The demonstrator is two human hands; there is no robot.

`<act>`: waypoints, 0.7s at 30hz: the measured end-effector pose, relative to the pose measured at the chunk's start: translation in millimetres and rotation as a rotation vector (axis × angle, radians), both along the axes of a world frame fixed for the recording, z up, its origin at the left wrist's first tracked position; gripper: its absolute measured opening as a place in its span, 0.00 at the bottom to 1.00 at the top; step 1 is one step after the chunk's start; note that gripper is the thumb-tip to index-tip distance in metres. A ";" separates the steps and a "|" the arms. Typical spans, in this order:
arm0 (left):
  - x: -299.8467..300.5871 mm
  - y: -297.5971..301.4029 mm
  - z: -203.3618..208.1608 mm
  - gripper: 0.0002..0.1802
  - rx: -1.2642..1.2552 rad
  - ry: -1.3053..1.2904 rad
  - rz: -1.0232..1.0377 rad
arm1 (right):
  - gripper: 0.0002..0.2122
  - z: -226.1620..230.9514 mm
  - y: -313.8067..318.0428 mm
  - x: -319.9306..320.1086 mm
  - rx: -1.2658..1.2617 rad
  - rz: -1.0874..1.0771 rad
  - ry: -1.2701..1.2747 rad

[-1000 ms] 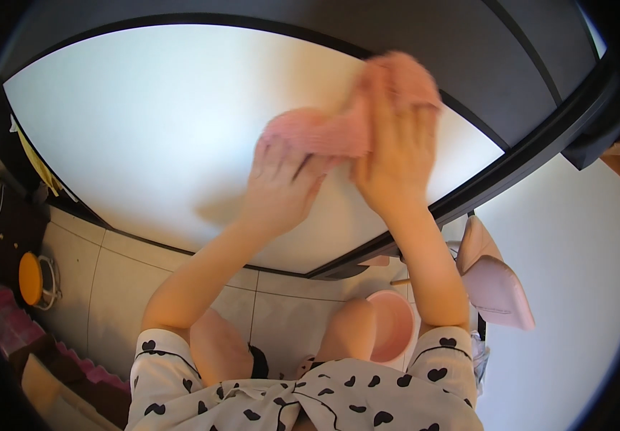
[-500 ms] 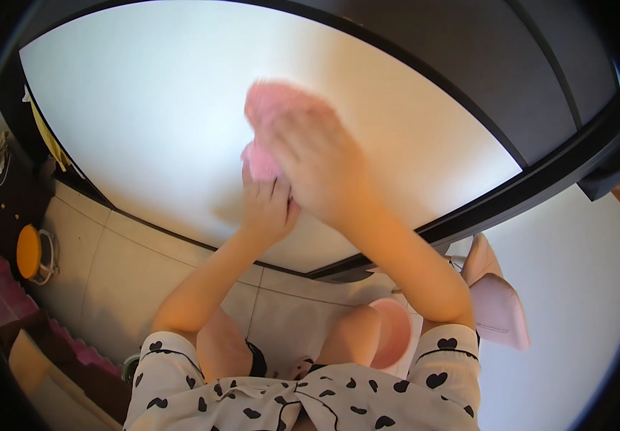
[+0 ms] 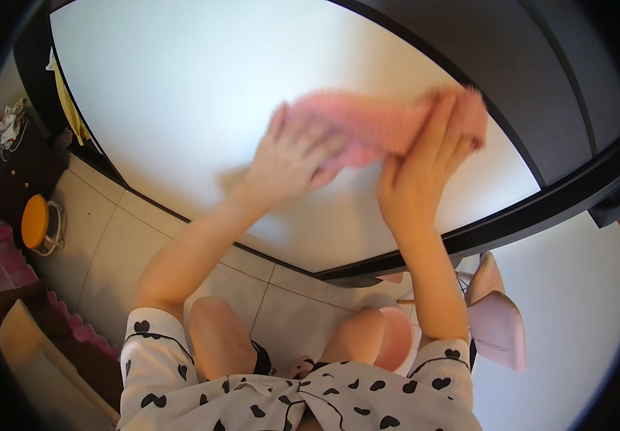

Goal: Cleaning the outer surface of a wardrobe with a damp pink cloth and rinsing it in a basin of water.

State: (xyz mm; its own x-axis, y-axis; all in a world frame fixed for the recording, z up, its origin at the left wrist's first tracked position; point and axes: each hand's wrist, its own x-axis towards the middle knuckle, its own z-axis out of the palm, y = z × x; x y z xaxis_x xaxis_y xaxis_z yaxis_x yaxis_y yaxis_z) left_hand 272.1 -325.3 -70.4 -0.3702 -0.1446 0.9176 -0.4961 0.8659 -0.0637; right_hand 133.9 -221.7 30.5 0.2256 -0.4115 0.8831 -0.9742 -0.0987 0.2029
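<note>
A pink cloth (image 3: 389, 126) spans the gap between my two hands, partly smeared by motion. My left hand (image 3: 292, 154) is closed on its left end, fingers pointing up and to the right. At the other end, my right hand (image 3: 425, 165) grips the cloth, which bunches up past the fingertips toward the dark frame. Behind both hands stands a large glossy white panel (image 3: 180, 108) edged by a dark frame (image 3: 493, 223). Whether the cloth touches the panel I cannot tell.
A pink bucket (image 3: 398, 337) stands on the tiled floor (image 3: 152, 237) beside my right knee. Pink chairs (image 3: 497, 320) are at the right. On the left are an orange-topped stool (image 3: 35, 221), a dark cabinet (image 3: 29, 158) and a pink, frilly-edged item (image 3: 4, 269).
My hands were close together on the bunched cloth. Now they are apart, the right one farther right, and the cloth is spread between them. The view has shifted slightly.
</note>
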 end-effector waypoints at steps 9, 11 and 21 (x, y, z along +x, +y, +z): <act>23.8 -34.1 56.4 0.18 -0.164 0.057 -0.062 | 0.31 -6.2 -12.1 7.2 0.212 0.021 0.137; 24.1 -32.3 10.9 0.16 -0.140 -0.019 -0.079 | 0.27 -38.1 -0.9 -3.3 0.371 0.018 0.158; 4.9 -2.1 -170.1 0.10 -0.054 -0.159 -0.123 | 0.19 -210.9 24.3 -32.7 0.510 0.035 0.179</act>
